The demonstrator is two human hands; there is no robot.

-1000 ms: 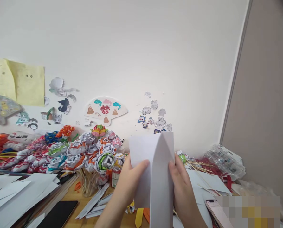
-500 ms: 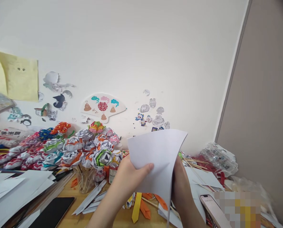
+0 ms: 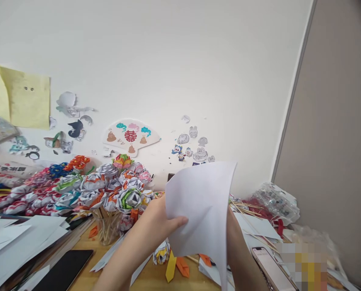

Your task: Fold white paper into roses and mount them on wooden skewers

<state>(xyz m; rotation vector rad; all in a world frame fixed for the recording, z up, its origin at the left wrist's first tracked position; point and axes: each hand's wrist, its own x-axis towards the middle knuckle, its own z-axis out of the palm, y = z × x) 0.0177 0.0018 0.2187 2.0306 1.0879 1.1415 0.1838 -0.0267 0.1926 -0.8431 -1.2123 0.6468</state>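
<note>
A white sheet of paper is held up in front of me, curved, with a crease near its middle. My left hand grips its left edge, thumb on the near face and fingers hidden behind. My right hand is at the sheet's right side, mostly covered by the paper, so its fingers do not show. Below the sheet lie a yellow folded paper strip, an orange folded paper piece and a white-and-yellow paper flower.
Paper flowers on sticks stand in a clear cup at left. A black phone and stacked white paper lie at lower left. Another phone, thin sticks and plastic packaging are at right. Cutouts hang on the wall.
The paper has curled more, its left edge bending and its lower part hanging a little lower. My left hand has shifted slightly left and down with it.
</note>
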